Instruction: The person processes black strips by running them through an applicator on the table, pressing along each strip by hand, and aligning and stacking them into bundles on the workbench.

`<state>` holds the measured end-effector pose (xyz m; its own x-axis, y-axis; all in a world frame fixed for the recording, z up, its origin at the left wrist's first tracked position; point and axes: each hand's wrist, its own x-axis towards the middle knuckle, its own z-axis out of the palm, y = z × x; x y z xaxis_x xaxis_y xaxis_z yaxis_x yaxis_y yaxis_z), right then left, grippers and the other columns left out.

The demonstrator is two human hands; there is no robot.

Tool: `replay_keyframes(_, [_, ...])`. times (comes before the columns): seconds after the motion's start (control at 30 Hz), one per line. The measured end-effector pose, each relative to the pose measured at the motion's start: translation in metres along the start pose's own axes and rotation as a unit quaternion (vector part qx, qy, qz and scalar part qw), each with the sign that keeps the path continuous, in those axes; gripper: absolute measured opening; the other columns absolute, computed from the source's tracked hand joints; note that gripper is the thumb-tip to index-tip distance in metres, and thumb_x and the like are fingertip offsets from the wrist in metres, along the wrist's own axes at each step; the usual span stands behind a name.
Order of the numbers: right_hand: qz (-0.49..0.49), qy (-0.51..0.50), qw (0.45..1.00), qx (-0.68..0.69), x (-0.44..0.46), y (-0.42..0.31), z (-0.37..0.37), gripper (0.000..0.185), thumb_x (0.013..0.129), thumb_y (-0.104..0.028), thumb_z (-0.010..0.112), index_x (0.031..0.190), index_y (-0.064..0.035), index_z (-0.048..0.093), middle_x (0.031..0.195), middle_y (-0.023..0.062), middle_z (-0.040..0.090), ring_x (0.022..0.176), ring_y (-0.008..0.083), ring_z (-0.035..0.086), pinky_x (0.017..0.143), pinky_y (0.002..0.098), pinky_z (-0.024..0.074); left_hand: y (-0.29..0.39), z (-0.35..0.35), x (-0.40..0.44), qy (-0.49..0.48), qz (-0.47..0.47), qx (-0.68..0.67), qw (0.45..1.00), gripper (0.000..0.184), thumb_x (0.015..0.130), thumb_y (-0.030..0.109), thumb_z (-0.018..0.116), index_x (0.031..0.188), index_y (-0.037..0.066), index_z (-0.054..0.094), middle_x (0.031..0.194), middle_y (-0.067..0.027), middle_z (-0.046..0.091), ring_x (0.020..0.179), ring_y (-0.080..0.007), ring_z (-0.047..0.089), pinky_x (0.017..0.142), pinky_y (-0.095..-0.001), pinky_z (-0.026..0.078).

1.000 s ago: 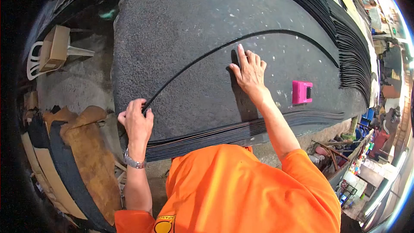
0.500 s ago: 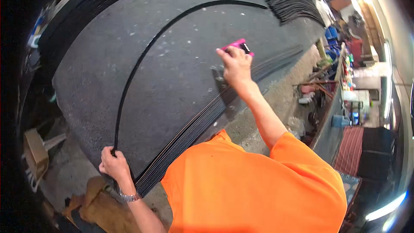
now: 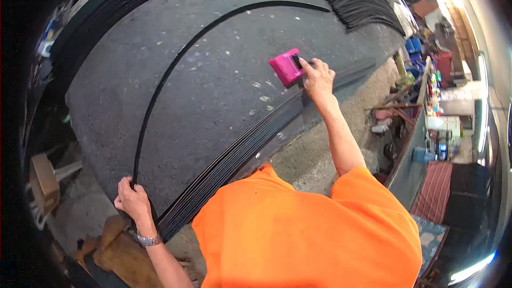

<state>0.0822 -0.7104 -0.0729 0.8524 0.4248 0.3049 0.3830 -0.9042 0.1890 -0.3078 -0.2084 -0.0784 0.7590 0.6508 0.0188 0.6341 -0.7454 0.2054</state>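
Observation:
At the lower left edge of the dark table [image 3: 213, 96], my left hand [image 3: 133, 200] is closed around the near end of a long, thin black strip [image 3: 165, 80]. The strip bows up and across the tabletop, its far end lying near the fringe of black strips. My right hand [image 3: 320, 80] pinches the black part of a bright pink, blocky thing [image 3: 287, 69] above the middle right of the table. Exactly what this pink thing is, I cannot make out. Between my body and the bowed strip lies a bundle of straight black strips [image 3: 229, 157].
Many curved black strips [image 3: 122, 8] lie along the far left edge, and a fringe of black strip ends [image 3: 357, 0] at the far right. A cardboard box [image 3: 45, 184] stands at left. Cluttered shelves and a red striped cloth [image 3: 433, 192] are at right.
My right hand has shifted right and turned, so more of the pink thing shows. My left hand has moved slightly left and up, carrying the near end of the black strip with it.

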Motion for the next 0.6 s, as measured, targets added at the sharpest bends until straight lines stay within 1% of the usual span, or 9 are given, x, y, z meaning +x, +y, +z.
replay_keyframes(0.03, [-0.002, 0.005, 1.000, 0.014, 0.002, 0.001, 0.002, 0.051, 0.083, -0.010, 0.065, 0.130, -0.0289, 0.071, 0.127, 0.0069, 0.063, 0.119, 0.0269, 0.059, 0.094, 0.0494, 0.0424, 0.002, 0.002, -0.002, 0.023, 0.005, -0.017, 1.000, 0.027, 0.085, 0.007, 0.061, 0.112, 0.007, 0.065, 0.113, -0.0082, 0.070, 0.107, -0.0278, 0.064, 0.095, -0.0434, 0.035])
replay_keyframes(0.1, [-0.001, -0.028, 1.000, -0.003, 0.004, 0.003, 0.001, 0.051, 0.083, -0.010, 0.064, 0.130, -0.0290, 0.070, 0.128, 0.0061, 0.063, 0.121, 0.0281, 0.058, 0.096, 0.0502, 0.0435, 0.001, 0.004, -0.007, 0.069, -0.001, -0.034, 0.997, 0.029, 0.084, 0.006, 0.061, 0.112, 0.008, 0.066, 0.113, -0.0078, 0.070, 0.108, -0.0275, 0.064, 0.095, -0.0425, 0.035])
replay_keyframes(0.17, [-0.002, -0.018, 0.999, 0.031, 0.009, -0.005, -0.003, 0.056, 0.082, -0.009, 0.064, 0.135, -0.0284, 0.068, 0.128, 0.0062, 0.063, 0.121, 0.0299, 0.059, 0.094, 0.0506, 0.0451, 0.002, 0.003, -0.011, 0.064, 0.001, -0.046, 0.997, 0.031, 0.083, 0.005, 0.061, 0.113, 0.010, 0.066, 0.111, -0.0069, 0.069, 0.108, -0.0259, 0.063, 0.096, -0.0421, 0.035])
replay_keyframes(0.23, [-0.022, -0.012, 0.997, 0.076, 0.012, -0.030, -0.011, 0.062, 0.082, -0.008, 0.065, 0.140, -0.0285, 0.064, 0.126, 0.0074, 0.064, 0.117, 0.0316, 0.060, 0.094, 0.0506, 0.0456, 0.004, 0.002, -0.014, 0.061, 0.008, -0.038, 0.997, 0.031, 0.082, 0.003, 0.061, 0.112, 0.010, 0.067, 0.110, -0.0057, 0.069, 0.108, -0.0239, 0.063, 0.097, -0.0421, 0.035])
replay_keyframes(0.27, [-0.049, -0.011, 0.995, 0.083, 0.012, -0.053, -0.020, 0.067, 0.082, -0.007, 0.067, 0.146, -0.0228, 0.058, 0.126, 0.0103, 0.063, 0.116, 0.0324, 0.060, 0.094, 0.0508, 0.0455, 0.007, -0.001, -0.016, 0.061, 0.003, -0.035, 0.998, 0.031, 0.082, 0.002, 0.062, 0.111, 0.010, 0.067, 0.109, -0.0053, 0.069, 0.108, -0.0234, 0.063, 0.097, -0.0422, 0.035])
replay_keyframes(0.37, [-0.123, -0.061, 0.953, 0.272, 0.007, -0.128, -0.030, 0.070, 0.084, -0.010, 0.070, 0.151, -0.0164, 0.053, 0.126, 0.0116, 0.063, 0.118, 0.0330, 0.058, 0.094, 0.0501, 0.0449, 0.019, -0.003, -0.019, 0.073, -0.008, -0.017, 0.997, 0.031, 0.080, 0.000, 0.067, 0.110, 0.011, 0.066, 0.109, -0.0042, 0.068, 0.106, -0.0238, 0.062, 0.098, -0.0429, 0.034])
replay_keyframes(0.43, [-0.176, -0.078, 0.937, 0.292, -0.002, -0.188, -0.038, 0.075, 0.085, -0.018, 0.075, 0.154, -0.0125, 0.047, 0.128, 0.0129, 0.061, 0.120, 0.0338, 0.056, 0.094, 0.0499, 0.0439, 0.024, -0.004, -0.021, 0.077, -0.016, -0.006, 0.997, 0.030, 0.081, 0.000, 0.066, 0.109, 0.011, 0.066, 0.106, -0.0041, 0.067, 0.103, -0.0240, 0.062, 0.097, -0.0427, 0.033])
replay_keyframes(0.5, [-0.205, -0.091, 0.919, 0.324, -0.009, -0.240, -0.044, 0.078, 0.085, -0.026, 0.078, 0.155, -0.0139, 0.046, 0.128, 0.0135, 0.060, 0.119, 0.0335, 0.056, 0.094, 0.0494, 0.0419, 0.026, -0.002, -0.022, 0.086, -0.025, -0.008, 0.996, 0.029, 0.081, 0.000, 0.066, 0.108, 0.011, 0.065, 0.104, -0.0041, 0.066, 0.101, -0.0240, 0.062, 0.096, -0.0426, 0.033])
replay_keyframes(0.6, [-0.265, -0.076, 0.892, 0.359, -0.011, -0.296, -0.044, 0.078, 0.086, -0.030, 0.078, 0.155, -0.0133, 0.046, 0.129, 0.0119, 0.057, 0.117, 0.0309, 0.054, 0.096, 0.0476, 0.0382, 0.025, -0.001, -0.020, 0.092, -0.033, -0.011, 0.995, 0.028, 0.082, 0.000, 0.065, 0.108, 0.010, 0.065, 0.103, -0.0043, 0.066, 0.100, -0.0240, 0.062, 0.096, -0.0425, 0.033])
